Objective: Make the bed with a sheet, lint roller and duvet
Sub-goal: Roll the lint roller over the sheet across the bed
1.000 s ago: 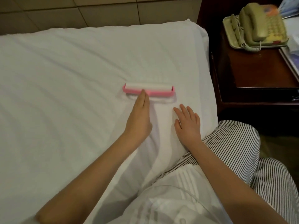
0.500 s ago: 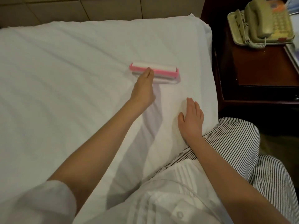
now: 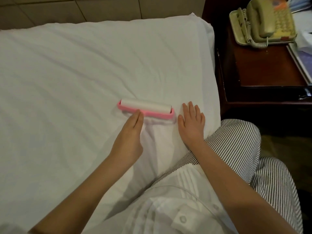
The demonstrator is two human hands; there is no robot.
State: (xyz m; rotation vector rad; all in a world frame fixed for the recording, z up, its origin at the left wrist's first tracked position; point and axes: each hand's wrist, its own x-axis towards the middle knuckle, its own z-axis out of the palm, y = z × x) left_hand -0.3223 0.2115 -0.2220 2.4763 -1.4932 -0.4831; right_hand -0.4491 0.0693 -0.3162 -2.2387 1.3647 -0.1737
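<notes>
step: lint-rolling the sheet (image 3: 81, 73) near the bed's right edge, by the pillow end. Sheet is on; no duvet in view, so I'd judge the task roughly mid-way.
lint roller (image 3: 146, 109): pink frame, white roll, lying flat across the sheet, long axis left-right. Sits just left of the right hand's fingertips and well apart from the bedside worktop (image 3: 270, 71).
left hand (image 3: 128, 141): grip is closed around what I take to be the roller's handle; the handle itself is hidden under the palm. Fingertips reach up to the pink frame, left of its middle. Forearm runs in line behind it, which reads as a push/pull stroke along the arm.
right hand (image 3: 191, 125): nothing held, fingers spread, palm flat on the sheet just right of the roller. Judgement: pinning the fabric so the sticky roll doesn't drag or bunch it.
sheet state: shallow creases fanning out toward the far side; fabric between the two hands looks slightly gathered below the roller.
roller vs grip: roll sits directly ahead of the left hand's fingertips, touching; right hand beside it, not touching as far as I can tell.
bystanders: phone (image 3: 265, 21) on the worktop, clear of the work.
risk: roller tack lifting the sheet if the right hand lets off.
</notes>
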